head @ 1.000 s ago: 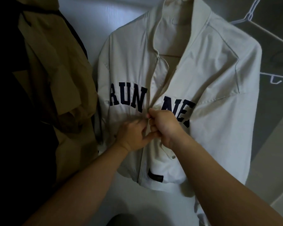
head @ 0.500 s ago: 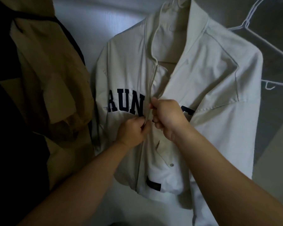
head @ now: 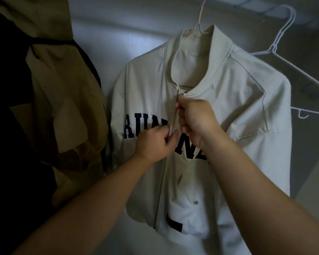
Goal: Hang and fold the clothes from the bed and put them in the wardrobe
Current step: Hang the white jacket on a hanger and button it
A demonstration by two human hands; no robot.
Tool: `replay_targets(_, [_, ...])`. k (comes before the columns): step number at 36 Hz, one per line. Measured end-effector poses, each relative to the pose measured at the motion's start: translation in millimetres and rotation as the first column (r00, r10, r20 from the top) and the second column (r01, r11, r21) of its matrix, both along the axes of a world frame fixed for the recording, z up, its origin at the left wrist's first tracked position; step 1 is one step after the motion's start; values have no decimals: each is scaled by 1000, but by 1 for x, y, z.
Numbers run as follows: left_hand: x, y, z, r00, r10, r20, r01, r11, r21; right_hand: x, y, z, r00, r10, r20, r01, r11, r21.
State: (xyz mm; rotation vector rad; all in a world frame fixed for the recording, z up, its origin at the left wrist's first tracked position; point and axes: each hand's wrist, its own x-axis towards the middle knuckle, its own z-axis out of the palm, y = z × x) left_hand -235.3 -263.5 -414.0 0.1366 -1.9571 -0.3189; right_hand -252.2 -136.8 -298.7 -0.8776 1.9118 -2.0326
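jacket (head: pixel 238 111) hangs between tan coat (head: pixel 63 107) and white hanger (head: pixel 273 49).

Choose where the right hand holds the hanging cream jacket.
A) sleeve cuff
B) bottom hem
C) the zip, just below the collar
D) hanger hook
C: the right hand grips the zip of the cream jacket just below its collar, above the left hand pinching the front edge.
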Motion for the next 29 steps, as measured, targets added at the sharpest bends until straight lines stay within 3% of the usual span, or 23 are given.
replay_targets(4, [-3, 1, 26, 997, 15, -73, -13, 999, 31, 3, -3, 1, 999, 22, -30, -23, 999, -32])
replay_targets(9, [-7, 5, 33, 993, -45, -110, 40, 998, -49, -7, -3, 24, 973, -104, -204, 99, 994, -34])
replay_targets(13, [-3, -8, 48, 994, -86, -66, 76, 988, -131, -15, 6, 29, 932, -132, -338, 169, 982, 82])
replay_targets(15, [-3, -20, 69, 990, -72, -122, 65, 996, -60, -21, 16, 37, 810, -229, -539, 347, 929, 127])
replay_targets(17, [-7, -36, 97, 970, -14, -242, 34, 996, 82, -29, 30, 44, 606, -372, -703, 540, 842, 20])
replay_targets(20, [-17, -64, 137, 939, 98, -328, -69, 993, 100, -46, 55, 52, 172, -626, -761, 744, 589, -316])
replay_targets(22, [-23, -82, 153, 937, 178, -300, -156, 983, 96, -59, 66, 52, -5, -653, -757, 822, 428, -375])
replay_targets(25, [-29, -104, 163, 943, 219, -252, -183, 970, 160, -80, 76, 42, -3, -593, -805, 908, 336, -251])
replay_targets(27, [-34, -112, 164, 975, 135, -179, -97, 974, 205, -92, 82, 30, 39, -576, -816, 907, 364, -213])
replay_targets(29, [-36, -115, 163, 987, 95, -126, -68, 976, 209, -98, 85, 20, -5, -580, -815, 889, 370, -269])
